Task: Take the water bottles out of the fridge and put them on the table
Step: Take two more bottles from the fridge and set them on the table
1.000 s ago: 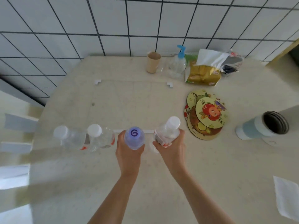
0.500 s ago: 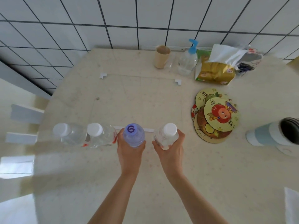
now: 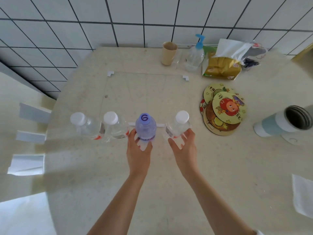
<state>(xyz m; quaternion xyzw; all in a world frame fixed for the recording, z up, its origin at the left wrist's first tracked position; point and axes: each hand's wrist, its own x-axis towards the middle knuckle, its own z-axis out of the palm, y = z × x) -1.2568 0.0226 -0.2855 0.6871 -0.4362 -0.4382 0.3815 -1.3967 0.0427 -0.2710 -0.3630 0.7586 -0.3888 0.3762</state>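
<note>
Four water bottles stand upright in a row on the beige table (image 3: 152, 175). The two on the left, a white-capped bottle (image 3: 84, 124) and another white-capped bottle (image 3: 115, 126), stand free. My left hand (image 3: 138, 155) still curls round the lower part of the purple-capped bottle (image 3: 145, 126). The white-capped bottle on the right (image 3: 179, 126) stands on the table, and my right hand (image 3: 184, 148) is just behind it with the fingers loosened and spread, the fingertips close to its base.
At the back by the tiled wall stand a paper cup (image 3: 169, 53), a pump bottle (image 3: 194, 56) and a tissue pack (image 3: 221, 67). Round coasters (image 3: 223, 109) lie to the right, beside an open flask (image 3: 284, 121). A white sheet (image 3: 303, 194) lies at the right edge.
The right bottle went from tilted in my right hand to upright on the table, and the right hand's fingers have loosened from it. The left hand stayed on the purple-capped bottle.
</note>
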